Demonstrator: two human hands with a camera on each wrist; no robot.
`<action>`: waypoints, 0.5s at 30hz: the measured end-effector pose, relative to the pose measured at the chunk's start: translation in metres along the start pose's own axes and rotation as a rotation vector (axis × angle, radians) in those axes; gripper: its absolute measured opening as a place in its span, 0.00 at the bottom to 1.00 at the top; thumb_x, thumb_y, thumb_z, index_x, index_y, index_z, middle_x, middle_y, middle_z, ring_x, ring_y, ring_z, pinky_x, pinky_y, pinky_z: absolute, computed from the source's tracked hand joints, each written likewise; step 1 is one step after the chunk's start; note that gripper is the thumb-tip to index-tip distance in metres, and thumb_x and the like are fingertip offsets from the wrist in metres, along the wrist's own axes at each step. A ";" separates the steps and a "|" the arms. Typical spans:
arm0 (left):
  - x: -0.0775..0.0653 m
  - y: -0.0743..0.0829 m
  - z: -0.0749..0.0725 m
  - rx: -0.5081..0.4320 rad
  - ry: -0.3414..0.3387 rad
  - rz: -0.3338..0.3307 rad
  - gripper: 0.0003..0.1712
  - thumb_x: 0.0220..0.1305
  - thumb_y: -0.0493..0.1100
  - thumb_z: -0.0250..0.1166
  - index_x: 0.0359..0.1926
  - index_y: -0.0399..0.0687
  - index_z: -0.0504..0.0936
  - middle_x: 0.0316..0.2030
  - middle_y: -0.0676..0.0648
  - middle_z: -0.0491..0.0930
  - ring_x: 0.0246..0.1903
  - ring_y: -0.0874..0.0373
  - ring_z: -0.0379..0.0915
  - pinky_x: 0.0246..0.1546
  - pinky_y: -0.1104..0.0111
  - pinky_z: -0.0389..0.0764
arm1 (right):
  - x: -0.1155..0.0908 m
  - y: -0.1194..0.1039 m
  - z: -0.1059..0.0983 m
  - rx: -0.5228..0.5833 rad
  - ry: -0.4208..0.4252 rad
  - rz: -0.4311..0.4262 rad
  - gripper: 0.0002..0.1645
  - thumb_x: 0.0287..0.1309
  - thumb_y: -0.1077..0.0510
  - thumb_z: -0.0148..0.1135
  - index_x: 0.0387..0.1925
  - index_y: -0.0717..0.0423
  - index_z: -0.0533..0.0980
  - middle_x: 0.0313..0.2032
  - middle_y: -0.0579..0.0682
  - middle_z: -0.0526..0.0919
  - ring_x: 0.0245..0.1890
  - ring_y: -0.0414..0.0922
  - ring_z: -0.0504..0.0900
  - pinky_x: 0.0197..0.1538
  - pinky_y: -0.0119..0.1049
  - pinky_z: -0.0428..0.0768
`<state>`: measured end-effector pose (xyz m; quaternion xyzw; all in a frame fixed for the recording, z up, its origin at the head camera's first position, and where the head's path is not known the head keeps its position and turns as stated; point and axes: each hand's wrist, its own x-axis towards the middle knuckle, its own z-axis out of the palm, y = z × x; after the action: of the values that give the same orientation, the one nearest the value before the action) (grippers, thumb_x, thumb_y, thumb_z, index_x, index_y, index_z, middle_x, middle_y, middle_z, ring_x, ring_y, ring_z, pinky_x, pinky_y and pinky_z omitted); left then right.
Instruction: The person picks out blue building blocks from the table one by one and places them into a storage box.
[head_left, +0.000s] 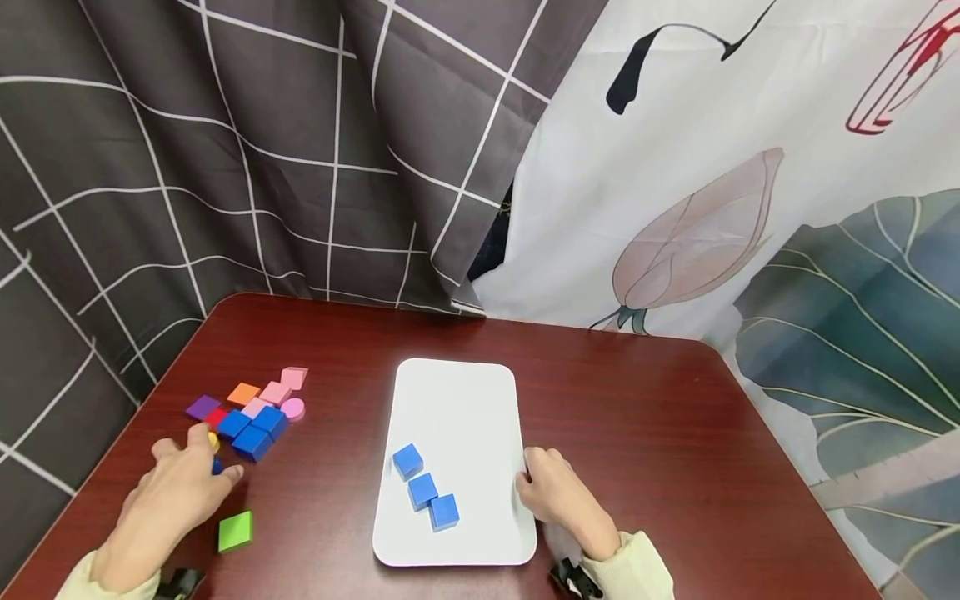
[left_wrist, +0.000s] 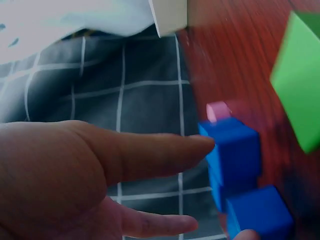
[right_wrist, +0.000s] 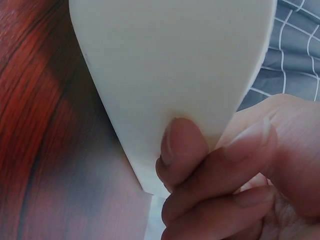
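My left hand (head_left: 174, 490) hovers over the left of the table, thumb and fingers spread apart. Partly hidden beneath it are a small blue block (head_left: 217, 467) and a yellow piece (head_left: 213, 442). In the left wrist view one fingertip overlaps a blue cube (left_wrist: 260, 212), and the thumb points at stacked-looking blue cubes (left_wrist: 235, 150). A white tray (head_left: 457, 400) lies mid-table, bearing three blue cubes (head_left: 422, 492) near its left side. My right hand (head_left: 558, 496) holds the tray's right edge; in the right wrist view its curled fingers (right_wrist: 215, 195) press against the white surface.
Beyond the left hand sit three blue blocks (head_left: 252, 442), pink pieces (head_left: 276, 392), a pink disc (head_left: 293, 409), an orange block (head_left: 243, 394), a purple block (head_left: 202, 407) and a red one (head_left: 216, 417). A green block (head_left: 236, 532) lies nearer. Curtains (head_left: 285, 167) hang behind the table.
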<state>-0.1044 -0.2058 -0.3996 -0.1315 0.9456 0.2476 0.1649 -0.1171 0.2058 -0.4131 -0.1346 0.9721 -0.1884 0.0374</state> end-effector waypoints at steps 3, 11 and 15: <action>0.004 -0.006 -0.001 0.008 -0.031 -0.037 0.46 0.55 0.48 0.61 0.56 0.22 0.42 0.36 0.22 0.49 0.29 0.31 0.63 0.32 0.38 0.71 | 0.000 -0.001 -0.001 -0.004 0.003 0.005 0.15 0.47 0.66 0.51 0.13 0.54 0.59 0.13 0.44 0.57 0.16 0.43 0.60 0.19 0.36 0.65; 0.011 -0.016 0.002 0.041 -0.012 -0.038 0.43 0.52 0.44 0.64 0.51 0.19 0.46 0.38 0.22 0.58 0.36 0.31 0.61 0.37 0.38 0.71 | 0.000 0.000 -0.001 0.000 0.010 -0.005 0.15 0.46 0.67 0.51 0.13 0.53 0.59 0.12 0.44 0.57 0.15 0.41 0.59 0.18 0.34 0.64; 0.013 -0.023 0.003 0.040 -0.023 -0.017 0.42 0.52 0.43 0.64 0.51 0.17 0.49 0.37 0.22 0.62 0.35 0.33 0.62 0.35 0.39 0.72 | 0.000 -0.001 -0.001 0.003 0.004 0.001 0.15 0.47 0.66 0.52 0.13 0.53 0.59 0.12 0.44 0.57 0.15 0.41 0.59 0.17 0.34 0.64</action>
<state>-0.1076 -0.2259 -0.4169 -0.1335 0.9473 0.2286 0.1804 -0.1167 0.2058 -0.4121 -0.1338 0.9719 -0.1901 0.0356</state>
